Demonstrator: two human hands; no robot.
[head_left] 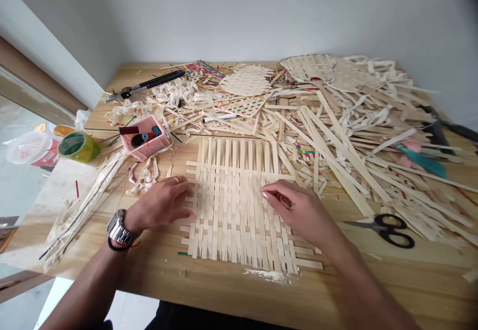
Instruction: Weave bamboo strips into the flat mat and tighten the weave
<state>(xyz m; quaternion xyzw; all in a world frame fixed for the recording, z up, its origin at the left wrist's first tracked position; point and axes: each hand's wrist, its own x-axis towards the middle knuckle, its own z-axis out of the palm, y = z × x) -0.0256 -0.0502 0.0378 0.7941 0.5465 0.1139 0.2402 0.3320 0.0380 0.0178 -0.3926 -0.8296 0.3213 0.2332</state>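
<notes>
Left hand [160, 203]: open, fingers lightly spread, lying on the left edge of an unfinished woven bamboo mat [227, 170]. Right hand [295, 208]: fingers curled, tips down on the weave; pinch on a strip, cannot tell. Mat: flat on a wooden table [157, 290], before the person. Light, stiff strips, loosely interlaced, likely to slip; best steadied flat, not lifted by loose ends

Weaving workshop, wooden workbench [377, 285], heaped bamboo strips [336, 141], woven mat [227, 205], scissors [384, 230]

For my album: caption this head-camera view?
Left hand and right hand rest on a woven strip mat on a wooden table.
</notes>
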